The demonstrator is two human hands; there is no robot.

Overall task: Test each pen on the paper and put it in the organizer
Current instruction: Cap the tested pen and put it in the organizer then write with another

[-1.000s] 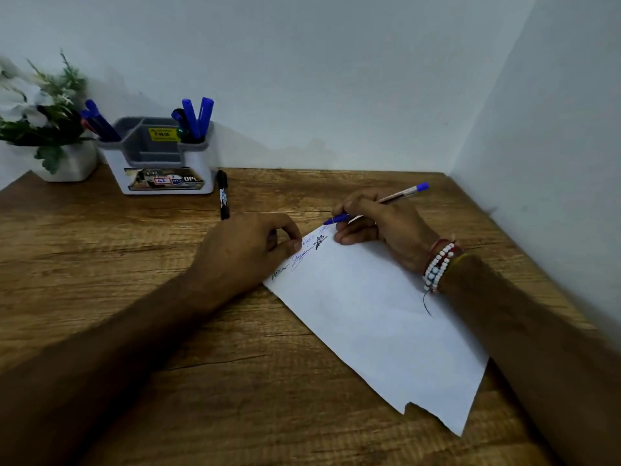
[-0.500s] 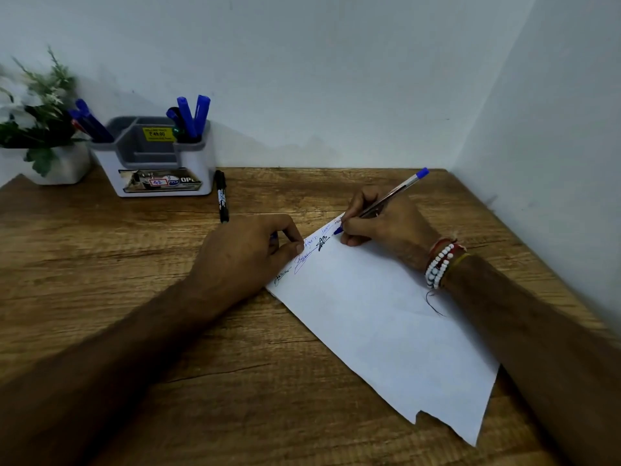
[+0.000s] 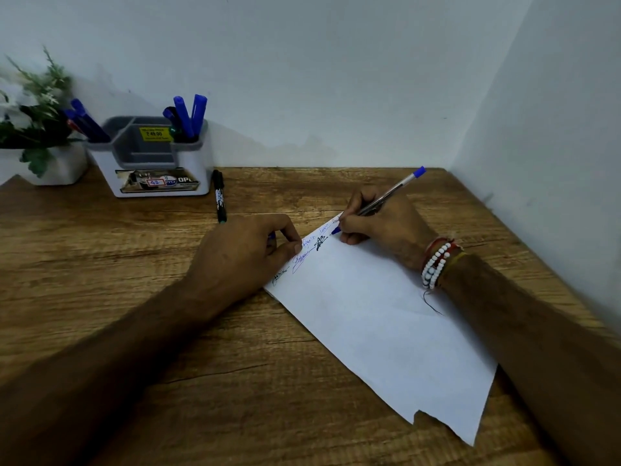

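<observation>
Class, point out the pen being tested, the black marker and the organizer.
pen being tested (image 3: 393,190), head view, upper part of its clear barrel.
black marker (image 3: 220,196), head view, middle of its barrel.
organizer (image 3: 198,156), head view, white outer wall.

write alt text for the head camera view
A right hand writes with a blue pen on white paper that the left hand steadies on a wooden table. Behind, an organizer holds pens; a black marker lies beside it.

Your head camera is looking forward and down, close over the table (image 3: 141,324), facing the far corner (image 3: 449,153).
</observation>
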